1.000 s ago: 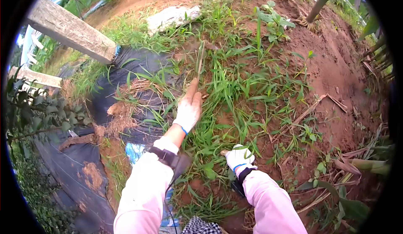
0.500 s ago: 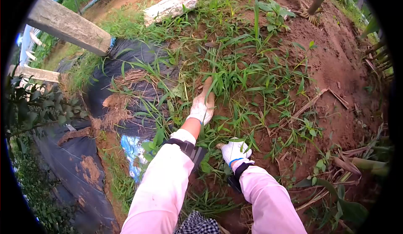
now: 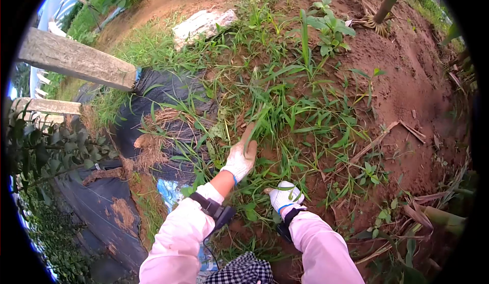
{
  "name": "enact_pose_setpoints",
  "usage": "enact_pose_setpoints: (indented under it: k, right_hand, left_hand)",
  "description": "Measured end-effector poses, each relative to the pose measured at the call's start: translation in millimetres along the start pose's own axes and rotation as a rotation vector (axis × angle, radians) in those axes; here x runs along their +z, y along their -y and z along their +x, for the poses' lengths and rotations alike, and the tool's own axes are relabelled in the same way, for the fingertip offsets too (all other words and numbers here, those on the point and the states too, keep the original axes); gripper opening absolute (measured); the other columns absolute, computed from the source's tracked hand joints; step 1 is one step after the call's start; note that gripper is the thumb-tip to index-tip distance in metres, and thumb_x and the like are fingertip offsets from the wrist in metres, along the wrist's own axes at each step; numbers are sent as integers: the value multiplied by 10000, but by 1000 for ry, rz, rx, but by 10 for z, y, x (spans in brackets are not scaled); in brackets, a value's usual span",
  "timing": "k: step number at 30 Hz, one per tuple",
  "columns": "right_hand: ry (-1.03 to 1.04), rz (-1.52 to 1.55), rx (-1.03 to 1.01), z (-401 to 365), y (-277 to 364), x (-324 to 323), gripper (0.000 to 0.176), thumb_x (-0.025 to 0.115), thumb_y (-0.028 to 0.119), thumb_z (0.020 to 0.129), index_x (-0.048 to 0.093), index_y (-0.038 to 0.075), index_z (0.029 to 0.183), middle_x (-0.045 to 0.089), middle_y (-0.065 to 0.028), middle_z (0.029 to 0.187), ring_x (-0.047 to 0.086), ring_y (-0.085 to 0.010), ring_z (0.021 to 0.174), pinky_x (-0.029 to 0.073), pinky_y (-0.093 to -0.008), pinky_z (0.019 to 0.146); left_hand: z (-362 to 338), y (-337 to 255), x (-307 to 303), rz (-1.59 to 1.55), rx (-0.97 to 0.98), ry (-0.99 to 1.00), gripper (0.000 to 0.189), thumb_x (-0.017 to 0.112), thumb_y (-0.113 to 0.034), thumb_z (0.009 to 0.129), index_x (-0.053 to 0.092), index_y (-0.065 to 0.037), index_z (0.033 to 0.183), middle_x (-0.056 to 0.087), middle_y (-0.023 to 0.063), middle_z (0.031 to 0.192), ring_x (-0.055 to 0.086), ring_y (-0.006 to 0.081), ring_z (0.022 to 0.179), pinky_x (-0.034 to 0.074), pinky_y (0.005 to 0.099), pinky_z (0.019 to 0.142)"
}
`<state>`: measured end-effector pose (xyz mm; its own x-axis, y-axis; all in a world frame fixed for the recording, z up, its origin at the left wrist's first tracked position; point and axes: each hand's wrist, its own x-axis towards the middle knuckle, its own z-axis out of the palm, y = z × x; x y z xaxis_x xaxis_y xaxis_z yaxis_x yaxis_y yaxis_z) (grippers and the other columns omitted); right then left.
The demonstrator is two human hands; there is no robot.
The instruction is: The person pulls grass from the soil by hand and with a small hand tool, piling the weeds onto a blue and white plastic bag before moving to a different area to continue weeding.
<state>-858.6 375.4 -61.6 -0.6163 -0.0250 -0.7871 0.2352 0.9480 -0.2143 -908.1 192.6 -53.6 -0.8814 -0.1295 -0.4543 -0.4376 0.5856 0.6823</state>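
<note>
My left hand, in a white glove with soil-stained fingers, reaches into a clump of green grass. Its thumb and fingers close around the lower blades, and some leaves hide the fingertips. Lower and to the right, my right hand, also gloved in white, is curled into a fist close to the ground. A brownish tip shows at its left side; whatever is inside the fist is hidden. Weeds and reddish-brown soil surround both hands.
Black plastic sheeting with dry grass lies to the left, beside a concrete post. A pale rock sits farther ahead. A broad-leaved plant and a stem stand at the upper right. Dry stalks lie on the right.
The view has shifted slightly. My left hand has come a little lower and nearer, its thumb now showing against the grass. My right hand stays almost in place, still curled.
</note>
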Motion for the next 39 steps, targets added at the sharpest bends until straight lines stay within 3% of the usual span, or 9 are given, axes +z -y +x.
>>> enact_pose_setpoints:
  k: [6, 8, 13, 21, 25, 28, 32, 34, 39]
  right_hand:
    - [7, -23, 29, 73, -19, 91, 471, 695, 532, 779, 727, 82, 913, 712, -156, 857, 693, -340, 801, 525, -427, 675]
    - [14, 8, 23, 29, 6, 37, 521, 715, 517, 756, 691, 37, 957, 698, -193, 894, 680, -357, 801, 522, -439, 702]
    - [-28, -22, -40, 12, -25, 66, 551, 688, 574, 762, 709, 31, 858, 693, -192, 814, 685, -351, 757, 511, -444, 656]
    - [-106, -45, -60, 144, -129, 250, 499, 692, 573, 746, 724, 89, 862, 698, -166, 839, 677, -347, 793, 522, -432, 683]
    - [-57, 41, -43, 209, -123, 273, 447, 674, 502, 771, 719, 66, 857, 690, -183, 820, 676, -354, 773, 520, -433, 679]
    - [-65, 3, -78, 42, -80, 112, 495, 681, 536, 764, 718, 54, 874, 680, -216, 820, 675, -374, 779, 512, -443, 673]
    - [-69, -53, -6, -9, -8, 63, 505, 692, 531, 769, 724, 40, 885, 685, -225, 892, 674, -368, 858, 517, -435, 732]
    - [-6, -58, 47, -26, 55, 2, 470, 718, 507, 759, 724, 53, 879, 692, -212, 890, 679, -349, 851, 517, -450, 699]
    - [-115, -38, -22, 99, -95, 253, 576, 739, 577, 703, 719, 21, 851, 688, -205, 808, 680, -369, 770, 504, -438, 663]
  left_hand:
    - [-164, 62, 233, -148, 95, -93, 538, 441, -205, 956, 330, -95, 1471, 479, 256, 1373, 540, 382, 1203, 425, 371, 992]
    - [-423, 149, 259, -223, 104, -146, 556, 470, -174, 946, 317, -133, 1479, 542, 269, 1273, 609, 449, 1012, 491, 399, 857]
    - [-1023, 410, 33, -352, -8, -63, 528, 450, -144, 949, 353, -65, 1462, 586, 240, 1245, 666, 289, 885, 500, 336, 788]
    - [326, 4, 409, -460, 296, -304, 503, 441, -92, 938, 366, 27, 1421, 606, 249, 1101, 614, 311, 777, 500, 359, 704]
    - [-483, 305, 721, -606, 137, -86, 535, 420, -120, 973, 301, -38, 1488, 581, 31, 842, 460, 74, 609, 433, 239, 568]
    - [-740, 126, 302, -761, -94, 75, 539, 430, -116, 962, 321, -78, 1488, 428, -29, 650, 380, 69, 567, 376, 246, 510]
    - [-1145, 541, 149, -245, 242, -52, 536, 452, -118, 943, 338, -34, 1459, 619, 233, 1154, 635, 287, 1039, 481, 339, 897]
    - [-1871, 860, -14, -119, 149, 56, 518, 449, -114, 942, 358, -15, 1442, 446, 276, 1402, 485, 330, 1290, 367, 351, 1068]
    - [-1505, 774, -417, 22, 200, -228, 514, 422, -113, 949, 345, -13, 1447, 489, 272, 1358, 537, 349, 1228, 430, 347, 991]
